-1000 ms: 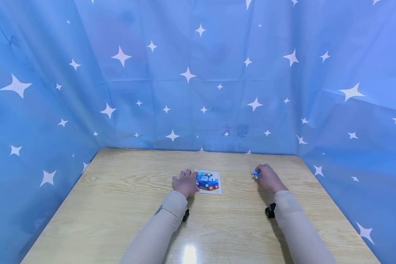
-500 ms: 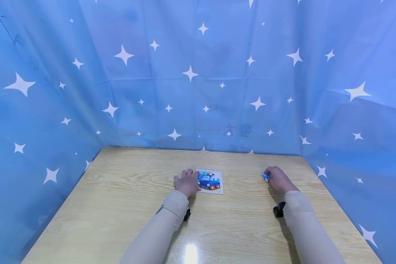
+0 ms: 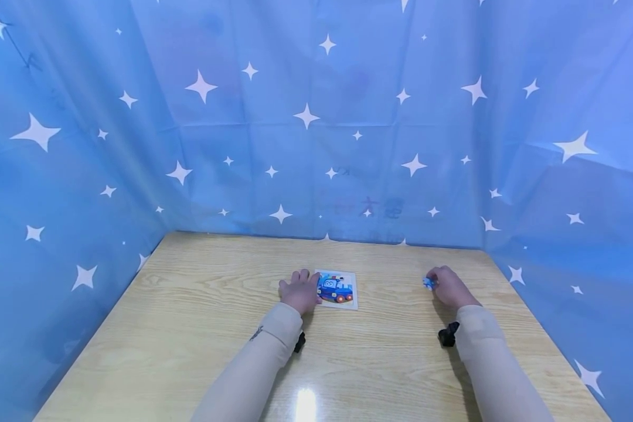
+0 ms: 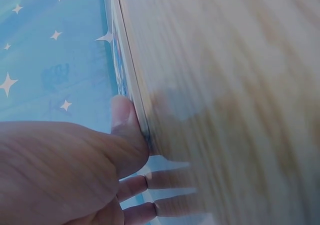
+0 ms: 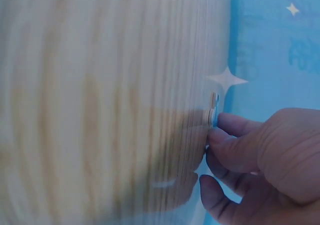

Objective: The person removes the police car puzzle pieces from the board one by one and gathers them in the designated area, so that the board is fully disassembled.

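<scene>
On the table lies a small square picture puzzle (image 3: 337, 290) with a blue cartoon truck on it and a pale border. My left hand (image 3: 300, 292) rests at its left side with fingers spread, covering part of that edge. In the left wrist view the thumb (image 4: 122, 115) lies against the board's edge while other fingertips touch the tabletop. Well to the right, my right hand (image 3: 448, 286) pinches a small blue-and-white puzzle piece (image 3: 429, 283) close over the table. From the right wrist the piece (image 5: 215, 116) shows edge-on at the thumb and index fingertips.
The wood-grain table (image 3: 216, 328) ends at a blue star-patterned curtain (image 3: 316, 140), which hangs behind and along both sides. A black wrist camera (image 3: 448, 334) sits at the right cuff. Light glares off the near table (image 3: 305, 404).
My right hand has moved to the right with the puzzle piece, away from the board. The left hand stays at the board's left side. The head view shifts slightly.
</scene>
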